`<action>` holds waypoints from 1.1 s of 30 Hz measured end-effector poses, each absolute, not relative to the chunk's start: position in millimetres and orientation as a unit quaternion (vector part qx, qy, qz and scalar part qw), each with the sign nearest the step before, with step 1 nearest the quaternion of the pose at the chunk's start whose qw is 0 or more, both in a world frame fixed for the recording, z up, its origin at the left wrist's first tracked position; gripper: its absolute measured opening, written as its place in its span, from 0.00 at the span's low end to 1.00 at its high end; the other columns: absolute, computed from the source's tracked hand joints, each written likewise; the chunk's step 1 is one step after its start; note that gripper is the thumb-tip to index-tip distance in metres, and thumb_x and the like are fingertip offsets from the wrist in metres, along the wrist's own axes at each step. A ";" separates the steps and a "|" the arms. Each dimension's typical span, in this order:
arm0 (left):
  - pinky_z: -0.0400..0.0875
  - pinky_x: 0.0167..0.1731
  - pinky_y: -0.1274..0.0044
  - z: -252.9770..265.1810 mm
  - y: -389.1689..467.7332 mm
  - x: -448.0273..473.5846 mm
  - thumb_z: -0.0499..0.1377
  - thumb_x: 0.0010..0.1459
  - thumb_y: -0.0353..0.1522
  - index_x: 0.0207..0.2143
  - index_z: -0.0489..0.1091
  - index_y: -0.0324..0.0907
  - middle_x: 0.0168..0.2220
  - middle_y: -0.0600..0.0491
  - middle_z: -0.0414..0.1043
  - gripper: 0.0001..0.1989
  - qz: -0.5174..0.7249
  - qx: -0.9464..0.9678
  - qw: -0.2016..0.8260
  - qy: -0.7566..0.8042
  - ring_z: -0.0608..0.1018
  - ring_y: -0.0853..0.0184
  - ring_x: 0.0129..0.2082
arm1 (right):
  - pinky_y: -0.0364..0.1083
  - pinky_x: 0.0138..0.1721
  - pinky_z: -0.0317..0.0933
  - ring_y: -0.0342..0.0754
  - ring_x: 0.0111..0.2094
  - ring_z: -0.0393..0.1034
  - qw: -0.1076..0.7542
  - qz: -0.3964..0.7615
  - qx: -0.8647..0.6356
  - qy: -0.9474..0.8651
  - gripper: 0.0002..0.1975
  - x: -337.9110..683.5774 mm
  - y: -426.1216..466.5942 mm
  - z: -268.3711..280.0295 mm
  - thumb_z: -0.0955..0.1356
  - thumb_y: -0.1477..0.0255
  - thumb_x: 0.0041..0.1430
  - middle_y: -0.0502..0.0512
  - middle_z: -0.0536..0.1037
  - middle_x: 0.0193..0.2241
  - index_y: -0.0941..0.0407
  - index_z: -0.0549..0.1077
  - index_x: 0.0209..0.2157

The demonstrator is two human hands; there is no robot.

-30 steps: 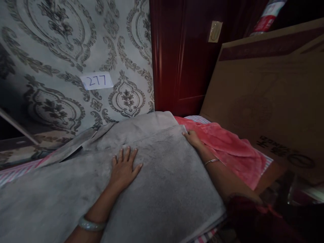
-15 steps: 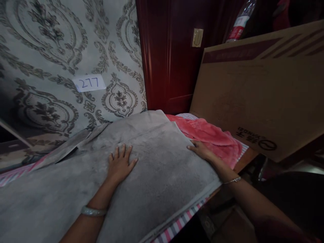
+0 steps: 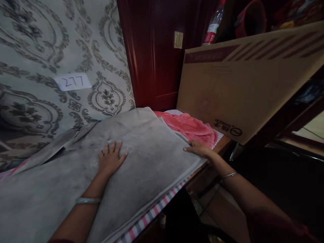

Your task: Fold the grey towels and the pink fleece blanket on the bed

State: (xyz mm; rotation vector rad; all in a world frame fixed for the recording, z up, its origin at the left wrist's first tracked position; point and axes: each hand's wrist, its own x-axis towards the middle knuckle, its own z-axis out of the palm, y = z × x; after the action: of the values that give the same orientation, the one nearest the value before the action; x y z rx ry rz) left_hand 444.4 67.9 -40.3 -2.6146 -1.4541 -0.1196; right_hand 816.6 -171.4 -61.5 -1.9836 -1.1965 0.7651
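A soft grey blanket (image 3: 141, 168) lies spread in layers over the table, its right part folded over. My left hand (image 3: 110, 158) rests flat on top of it, fingers spread, holding nothing. At the blanket's right edge, close to the front right corner, is my right hand (image 3: 198, 149). Its thumb lies on the grey cloth and the fingers bend at the edge, some of them hidden. Just behind that hand, a crumpled coral-pink plush cloth (image 3: 194, 126) sticks out from beside the grey one.
A striped cover (image 3: 154, 212) shows along the table's front edge. Behind the table are patterned wallpaper (image 3: 106, 96) with a paper marked 277 (image 3: 73, 81) and a dark red door (image 3: 149, 50). A large cardboard box (image 3: 235, 91) leans at the right; a plastic bottle (image 3: 212, 28) stands behind it.
My right hand has slid along the blanket's right edge toward the front corner. My left hand stays flat on the blanket. The view has turned to the right.
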 end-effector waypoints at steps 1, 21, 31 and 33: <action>0.51 0.64 0.49 -39.2 67.0 445.1 0.45 0.68 0.49 0.72 0.49 0.44 0.73 0.43 0.45 0.36 -0.038 -0.871 0.072 -0.485 0.50 0.42 0.71 | 0.47 0.36 0.64 0.53 0.36 0.72 0.347 0.267 -0.775 -0.456 0.18 814.8 -172.4 -63.8 0.73 0.56 0.48 0.55 0.79 0.34 0.56 0.76 0.34; 0.66 0.57 0.58 -25.8 37.1 456.1 0.48 0.65 0.43 0.51 0.72 0.39 0.53 0.40 0.73 0.23 -0.199 -0.939 0.025 -0.279 0.72 0.50 0.55 | 0.43 0.23 0.45 0.40 0.21 0.47 0.559 0.301 -0.687 -0.353 0.30 795.8 -209.1 -70.0 0.73 0.42 0.37 0.43 0.56 0.17 0.53 0.61 0.20; 0.71 0.39 0.70 -37.8 -104.4 520.7 0.58 0.61 0.29 0.39 0.67 0.41 0.40 0.48 0.71 0.03 -0.101 -0.994 -0.018 -0.033 0.74 0.60 0.40 | 0.43 0.23 0.45 0.40 0.21 0.50 0.575 0.321 -0.670 -0.342 0.26 798.6 -215.4 -70.5 0.75 0.47 0.37 0.42 0.59 0.18 0.54 0.65 0.23; 0.71 0.37 0.70 -44.8 -100.7 523.6 0.56 0.62 0.26 0.38 0.67 0.41 0.38 0.48 0.71 0.03 -0.111 -0.993 0.001 -0.031 0.74 0.60 0.38 | 0.42 0.24 0.48 0.40 0.22 0.54 0.571 0.328 -0.663 -0.356 0.24 799.7 -215.8 -71.1 0.75 0.51 0.38 0.43 0.63 0.20 0.54 0.67 0.26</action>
State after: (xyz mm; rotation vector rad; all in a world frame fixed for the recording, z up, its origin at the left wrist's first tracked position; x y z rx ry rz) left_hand 523.6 -100.7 -44.8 -3.1190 -0.0970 -0.3472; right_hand 799.7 -215.8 -71.1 -1.5557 -0.8348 0.7702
